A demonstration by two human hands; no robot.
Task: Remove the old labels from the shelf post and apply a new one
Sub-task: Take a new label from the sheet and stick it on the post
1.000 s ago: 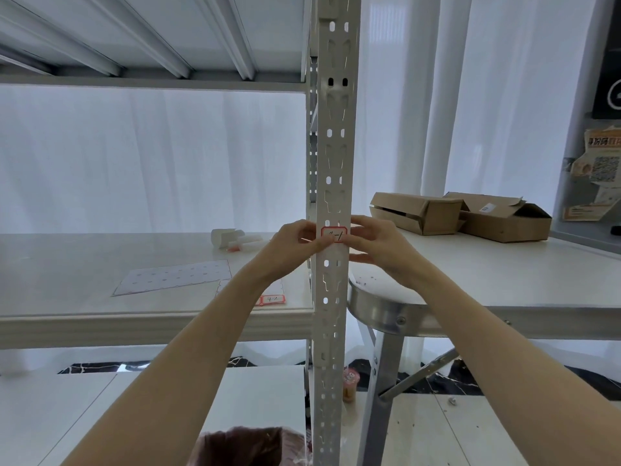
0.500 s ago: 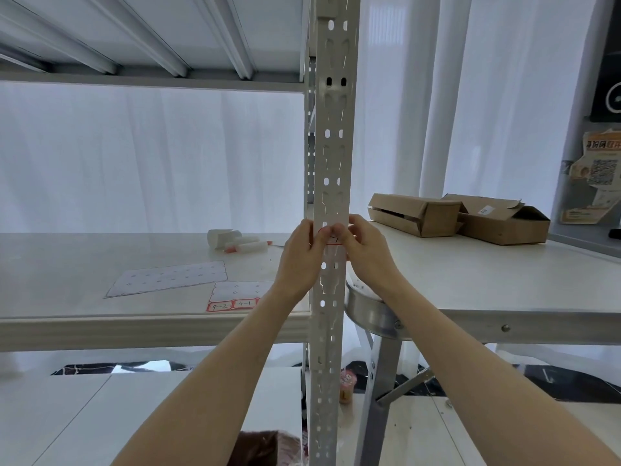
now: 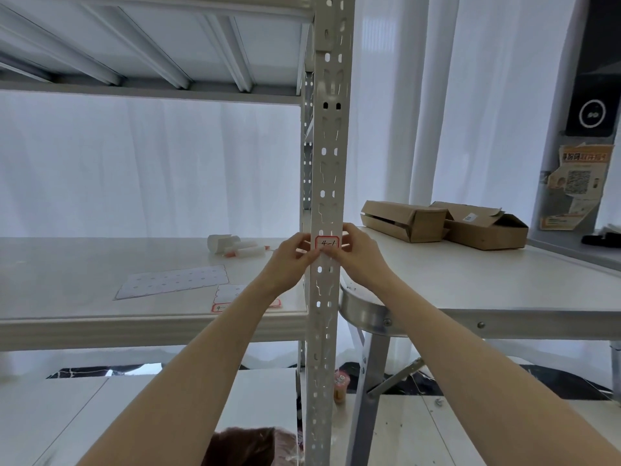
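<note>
Now uncovered by thumbs slid below it: red-bordered label (image 3: 327, 243) on shelf post (image 3: 331, 183). Left hand (image 3: 293, 256) and right hand (image 3: 356, 251) flanking post, fingertips pressing there. White shelf (image 3: 67, 280) left of post, cardboard boxes (image 3: 443, 224) right.

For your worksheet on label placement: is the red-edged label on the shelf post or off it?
On: the label lies flat on the post, thumbs pressing under it.
</note>
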